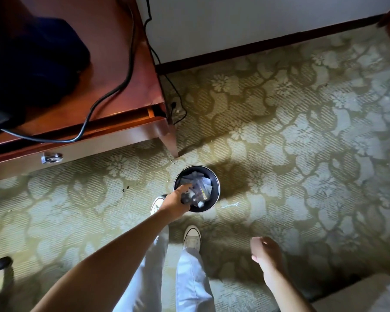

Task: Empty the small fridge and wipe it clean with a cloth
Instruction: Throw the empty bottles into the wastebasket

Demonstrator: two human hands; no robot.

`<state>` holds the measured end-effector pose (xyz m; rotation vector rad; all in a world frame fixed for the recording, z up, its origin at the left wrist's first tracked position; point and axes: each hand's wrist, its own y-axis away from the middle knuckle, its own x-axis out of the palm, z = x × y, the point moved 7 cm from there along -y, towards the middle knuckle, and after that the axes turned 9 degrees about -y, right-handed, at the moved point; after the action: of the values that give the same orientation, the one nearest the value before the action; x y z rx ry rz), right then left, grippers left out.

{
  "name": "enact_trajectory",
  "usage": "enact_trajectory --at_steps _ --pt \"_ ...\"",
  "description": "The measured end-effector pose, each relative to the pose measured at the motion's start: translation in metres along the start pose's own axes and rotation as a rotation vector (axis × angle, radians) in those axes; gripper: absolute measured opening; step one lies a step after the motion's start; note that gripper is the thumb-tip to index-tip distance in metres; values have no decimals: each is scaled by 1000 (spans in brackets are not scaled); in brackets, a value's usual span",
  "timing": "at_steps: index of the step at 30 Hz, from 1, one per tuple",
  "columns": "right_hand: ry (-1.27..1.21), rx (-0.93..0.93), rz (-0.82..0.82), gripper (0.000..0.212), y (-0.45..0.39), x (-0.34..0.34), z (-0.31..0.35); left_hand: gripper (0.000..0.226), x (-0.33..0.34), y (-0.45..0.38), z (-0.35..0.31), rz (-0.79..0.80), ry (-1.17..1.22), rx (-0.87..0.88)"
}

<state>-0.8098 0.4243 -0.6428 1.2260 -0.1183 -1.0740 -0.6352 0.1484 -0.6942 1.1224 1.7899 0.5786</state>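
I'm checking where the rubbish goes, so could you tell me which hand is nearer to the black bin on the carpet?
Left. The left hand grips bottles over the black bin; the right hand hangs apart, nearer the person.

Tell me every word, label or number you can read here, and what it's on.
None can be read.
Plastic bottles held by the left hand over the bin: labels too blurred.
Papers in the bin: no legible print.
Drawer handle: no marking visible.

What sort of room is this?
Probably a hotel or guest room: patterned green floral carpet, polished red-brown wooden desk with a drawer, and a small round black waste bin holding clear plastic bottles.
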Motion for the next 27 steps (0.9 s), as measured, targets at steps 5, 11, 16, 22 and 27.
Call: enact_trajectory --at_steps 5,11,16,22,27 --pt "-30 -146 33 7 44 4 46 71 -58 55 3 -97 -25 16" --pt "17 -428 194 16 131 36 156 75 -187 166 -55 -334 -57 218" --pt "34 -853 374 24 289 68 300 72 -305 310 -110 -661 -120 327" --pt "115 -1448 573 19 531 118 403 68 -420 470 -108 -1152 -305 303" --pt "178 -1920 617 17 702 173 412 66 -500 583 -73 -1576 -378 252"
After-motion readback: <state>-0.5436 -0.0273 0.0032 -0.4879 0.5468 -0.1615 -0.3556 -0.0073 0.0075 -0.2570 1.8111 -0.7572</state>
